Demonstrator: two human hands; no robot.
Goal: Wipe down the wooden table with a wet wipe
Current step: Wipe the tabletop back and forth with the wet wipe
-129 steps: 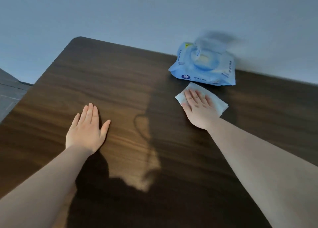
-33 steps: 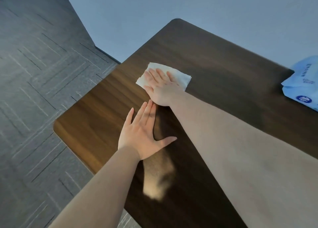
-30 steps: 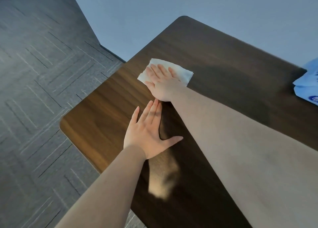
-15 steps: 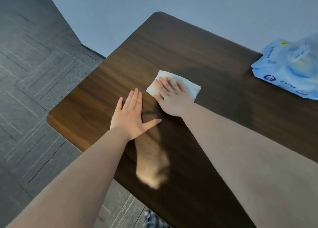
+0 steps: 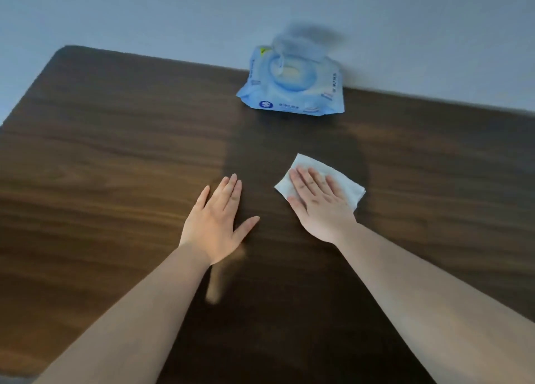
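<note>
We have the right hand [image 5: 321, 207] spread flat on the wet wipe [image 5: 320, 182], pinning it to the wooden table [image 5: 115, 152] just right of the frame's middle, fingers wide and gripping nothing. The left hand [image 5: 218, 224] lies open and empty beside it, palm down, bracing us. To wipe well we keep the whole palm weighted so the sheet does not bunch, and run overlapping strokes along the grain toward the unwiped right side. The pack of wipes [image 5: 292, 89] sits upper centre near the wall; its lid looks raised, though blur makes that uncertain, and we should steer round it.
</note>
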